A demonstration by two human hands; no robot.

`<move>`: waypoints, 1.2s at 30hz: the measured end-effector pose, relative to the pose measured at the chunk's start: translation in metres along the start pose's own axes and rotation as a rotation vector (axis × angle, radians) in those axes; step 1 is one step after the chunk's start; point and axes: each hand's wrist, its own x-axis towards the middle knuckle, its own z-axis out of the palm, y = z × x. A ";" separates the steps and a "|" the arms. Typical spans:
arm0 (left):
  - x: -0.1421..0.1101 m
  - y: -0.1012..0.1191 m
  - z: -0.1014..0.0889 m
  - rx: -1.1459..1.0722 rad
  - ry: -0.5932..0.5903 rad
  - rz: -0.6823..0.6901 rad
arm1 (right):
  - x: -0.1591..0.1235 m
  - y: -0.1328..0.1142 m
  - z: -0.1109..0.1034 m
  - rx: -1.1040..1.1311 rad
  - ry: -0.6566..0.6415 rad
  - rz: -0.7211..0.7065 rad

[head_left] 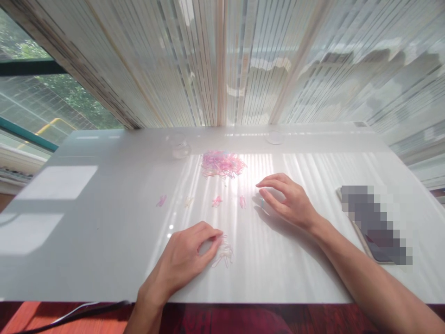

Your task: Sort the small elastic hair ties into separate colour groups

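On the white table, a heap of tiny pink and pale rubber bands lies at the middle back. Nearer me, small sorted clusters lie in a row: pink bands, pale yellow bands, pink bands and more pink bands. My left hand rests near the front edge, fingers pinched together at a pile of whitish bands. My right hand hovers with curled, spread fingers over a small blue band.
A clear glass cup stands at the back left of the heap and a clear lid or dish at the back right. A flat phone-like object lies at the right. Blinds cover the window behind. A cable hangs below the table's front edge.
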 end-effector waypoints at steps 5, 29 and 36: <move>0.000 0.000 0.002 -0.001 0.017 0.012 | -0.001 -0.003 0.001 0.004 -0.011 -0.026; -0.018 -0.007 -0.008 0.066 0.005 -0.011 | -0.020 -0.054 0.021 0.167 -0.393 -0.314; -0.020 -0.004 -0.003 0.078 0.051 0.053 | -0.024 -0.058 0.026 0.157 -0.560 -0.262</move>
